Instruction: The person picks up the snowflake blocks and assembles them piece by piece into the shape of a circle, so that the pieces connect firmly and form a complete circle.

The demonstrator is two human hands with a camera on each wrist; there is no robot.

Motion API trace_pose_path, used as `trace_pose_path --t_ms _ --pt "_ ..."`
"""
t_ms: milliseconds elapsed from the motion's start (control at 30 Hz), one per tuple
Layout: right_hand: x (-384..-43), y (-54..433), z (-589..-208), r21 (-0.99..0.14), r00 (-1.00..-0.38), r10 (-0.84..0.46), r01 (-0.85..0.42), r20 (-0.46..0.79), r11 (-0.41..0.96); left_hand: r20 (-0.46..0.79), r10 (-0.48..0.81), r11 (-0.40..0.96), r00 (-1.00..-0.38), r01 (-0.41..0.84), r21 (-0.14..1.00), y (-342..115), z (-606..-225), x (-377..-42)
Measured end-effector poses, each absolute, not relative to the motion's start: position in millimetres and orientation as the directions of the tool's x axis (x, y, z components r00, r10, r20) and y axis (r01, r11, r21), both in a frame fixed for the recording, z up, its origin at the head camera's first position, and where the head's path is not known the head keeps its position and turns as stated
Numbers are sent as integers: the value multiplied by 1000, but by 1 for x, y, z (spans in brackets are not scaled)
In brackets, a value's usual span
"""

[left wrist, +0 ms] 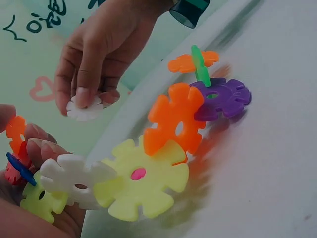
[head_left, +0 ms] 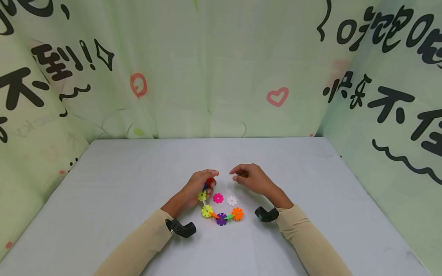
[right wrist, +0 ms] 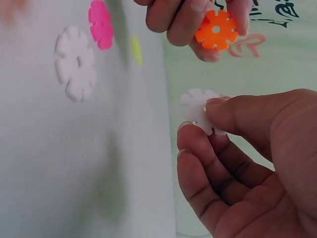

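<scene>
Both hands are held up over the bench (head_left: 138, 172), turned toward each other, with a narrow gap left between the fingertips. By the left hand (head_left: 195, 188) the upper end of a chain (head_left: 221, 220) is carried: its orange disc (right wrist: 218, 40) is pinched between thumb and fingers. By the right hand (head_left: 253, 179) a white disc (right wrist: 193, 100) is pinched between thumb and fingertips, apart from the chain.

What counts most is that gap: the orange disc is held just to the left of the white disc, about level with it in the head view. The chain's length is led from the left hand back toward the wearer through red, blue, yellow and white pieces, then bent rightward past yellow, orange, purple and green to its lower end (head_left: 239, 215), also orange. The bend is left open on the far side. Its lower part appears to be rested on the bench, and the lower end is set nearer the right wrist than the left.

Within the bend a pink disc (head_left: 218, 198) and a spare white piece (head_left: 232, 201) are left loose, pink on the left, touched by neither hand. Farther out, a black camera is worn at each wrist, and the bench is backed by a green curtain (head_left: 238, 46).
</scene>
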State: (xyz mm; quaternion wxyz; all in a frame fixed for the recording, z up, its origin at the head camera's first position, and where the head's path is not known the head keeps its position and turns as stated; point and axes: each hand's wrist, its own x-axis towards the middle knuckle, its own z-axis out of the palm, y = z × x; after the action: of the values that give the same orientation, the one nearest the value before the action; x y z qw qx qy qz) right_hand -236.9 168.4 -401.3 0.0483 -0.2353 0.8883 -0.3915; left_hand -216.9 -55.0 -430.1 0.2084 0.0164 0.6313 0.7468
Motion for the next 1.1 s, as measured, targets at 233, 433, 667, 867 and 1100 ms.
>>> trace_pose_path --t_ms 233,433,667,867,1100 --pt "-237 159 -398 -791 -886 -449 -358 120 496 -242 348 -115 -906 -298 948 -54 -430 -217" --pt "-241 156 -397 -833 -889 -434 -348 147 431 -240 362 -101 -901 -294 950 -53 -428 -217" --pt "-242 153 -396 -850 -892 -419 -349 172 394 -225 388 -117 -894 -290 950 -55 -429 -216" --pt "-241 147 -394 -851 -901 -392 -347 186 395 -211 405 -137 -889 -287 948 -55 -431 -215" --pt "-241 145 -396 -858 -900 -410 -322 147 401 -206 411 -162 -888 -294 942 -53 -431 -215"
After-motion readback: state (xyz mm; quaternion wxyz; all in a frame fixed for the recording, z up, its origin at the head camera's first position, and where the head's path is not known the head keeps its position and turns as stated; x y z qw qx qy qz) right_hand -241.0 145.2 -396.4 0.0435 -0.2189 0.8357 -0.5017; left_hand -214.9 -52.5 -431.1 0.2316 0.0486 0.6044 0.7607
